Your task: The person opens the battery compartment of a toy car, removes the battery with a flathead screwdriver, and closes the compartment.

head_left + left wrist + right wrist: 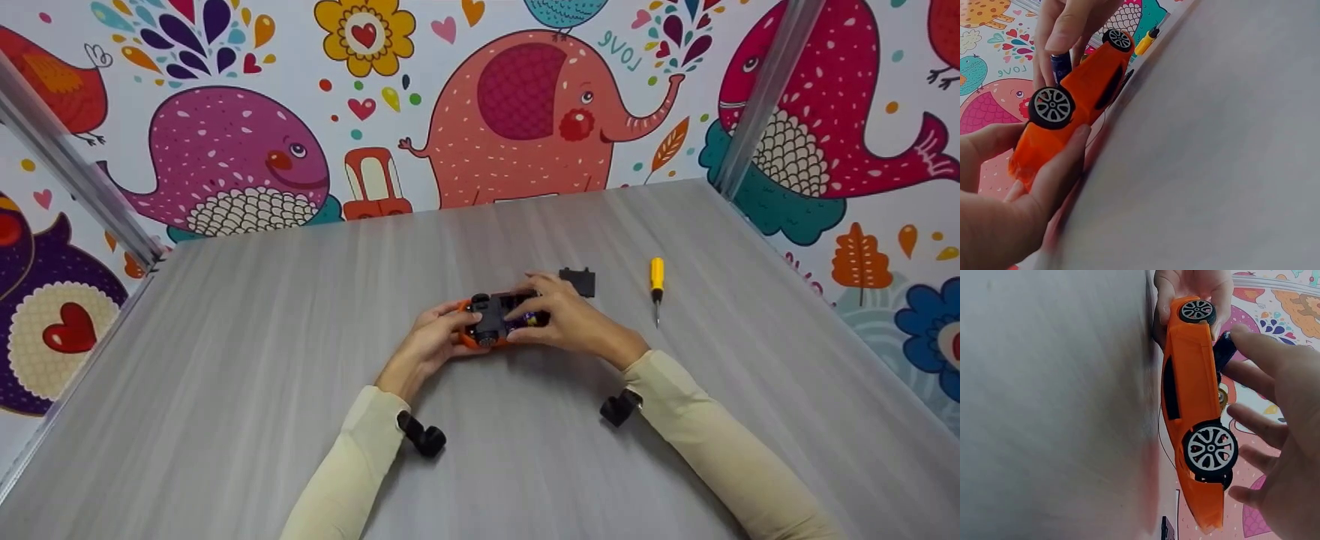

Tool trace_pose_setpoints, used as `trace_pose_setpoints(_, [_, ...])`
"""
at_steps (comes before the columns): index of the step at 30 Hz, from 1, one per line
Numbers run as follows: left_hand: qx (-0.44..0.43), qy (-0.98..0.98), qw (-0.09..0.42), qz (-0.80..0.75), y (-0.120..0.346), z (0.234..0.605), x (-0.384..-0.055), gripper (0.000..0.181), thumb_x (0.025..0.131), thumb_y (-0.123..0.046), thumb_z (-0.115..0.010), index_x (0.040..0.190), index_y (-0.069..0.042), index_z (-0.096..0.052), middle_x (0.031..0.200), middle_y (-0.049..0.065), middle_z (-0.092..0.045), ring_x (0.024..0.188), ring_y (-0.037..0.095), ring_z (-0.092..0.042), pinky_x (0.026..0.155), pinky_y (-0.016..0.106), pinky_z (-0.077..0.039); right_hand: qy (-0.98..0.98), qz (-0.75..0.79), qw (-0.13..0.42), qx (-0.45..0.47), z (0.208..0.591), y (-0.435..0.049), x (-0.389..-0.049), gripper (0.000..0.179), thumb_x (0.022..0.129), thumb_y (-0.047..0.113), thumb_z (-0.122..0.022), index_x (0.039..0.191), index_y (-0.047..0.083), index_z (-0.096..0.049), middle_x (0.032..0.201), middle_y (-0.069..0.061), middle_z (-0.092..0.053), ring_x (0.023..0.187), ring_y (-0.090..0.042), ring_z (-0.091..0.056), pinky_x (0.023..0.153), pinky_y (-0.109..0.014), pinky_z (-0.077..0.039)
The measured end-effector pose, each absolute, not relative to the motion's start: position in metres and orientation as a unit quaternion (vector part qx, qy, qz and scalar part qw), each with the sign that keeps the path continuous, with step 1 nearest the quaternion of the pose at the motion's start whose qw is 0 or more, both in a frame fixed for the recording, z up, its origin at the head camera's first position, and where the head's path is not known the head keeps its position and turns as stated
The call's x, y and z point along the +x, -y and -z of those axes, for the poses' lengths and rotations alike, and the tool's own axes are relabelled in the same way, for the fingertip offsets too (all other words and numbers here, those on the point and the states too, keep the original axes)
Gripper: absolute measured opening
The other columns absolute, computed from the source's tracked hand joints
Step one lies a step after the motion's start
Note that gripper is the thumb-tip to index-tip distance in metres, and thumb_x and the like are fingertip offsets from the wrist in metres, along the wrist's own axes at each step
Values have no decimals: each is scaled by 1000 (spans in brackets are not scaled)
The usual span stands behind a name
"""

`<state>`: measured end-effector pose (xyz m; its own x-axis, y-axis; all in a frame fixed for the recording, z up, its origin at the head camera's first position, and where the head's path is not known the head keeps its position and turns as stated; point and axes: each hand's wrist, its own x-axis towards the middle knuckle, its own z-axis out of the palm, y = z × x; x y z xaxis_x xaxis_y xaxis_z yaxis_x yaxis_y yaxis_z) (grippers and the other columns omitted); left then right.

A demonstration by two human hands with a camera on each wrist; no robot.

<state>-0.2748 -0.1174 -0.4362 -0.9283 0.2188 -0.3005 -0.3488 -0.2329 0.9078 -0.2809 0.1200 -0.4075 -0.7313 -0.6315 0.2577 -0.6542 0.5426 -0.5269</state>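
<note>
An orange toy car (pixel 466 341) is held upside down above the table, its black underside facing up. My left hand (pixel 431 341) grips one end of it, thumb on the underside and fingers along the body. In the right wrist view a dark battery (pixel 1224 351) sticks up at a slant from the car's underside. My right hand (pixel 559 315) pinches this battery between thumb and finger, the other fingers spread beside the car. A gold-coloured round end (pixel 1222 398) shows lower in the underside. The right hand partly covers the opening in the head view.
A black battery cover (pixel 577 283) lies on the grey table (pixel 225 375) just beyond the right hand. Farther right lies a screwdriver (pixel 657 281) with a yellow handle, its tip toward me. Printed panels with cartoon animals border the table at the back and sides.
</note>
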Motion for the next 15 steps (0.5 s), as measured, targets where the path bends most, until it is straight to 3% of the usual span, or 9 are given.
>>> trace_pose_setpoints(9, [-53, -590, 183, -785, 119, 435, -276, 57, 94, -5, -63, 147, 0, -43, 142, 25, -54, 104, 27, -69, 92, 52, -57, 859, -316, 50, 401, 407, -117, -281, 26, 87, 32, -77, 107, 15, -80, 117, -5, -71, 137, -33, -47, 114, -64, -28])
trace_pose_setpoints(15, [-55, -592, 176, -784, 120, 434, -278, 56, 94, -4, -63, 146, 0, -44, 142, 24, -54, 98, 26, -69, 92, 52, -57, 839, -387, 85, 373, 406, -117, -282, 26, 91, 32, -73, 109, 14, -79, 110, -3, -76, 124, -26, -58, 111, -52, -43])
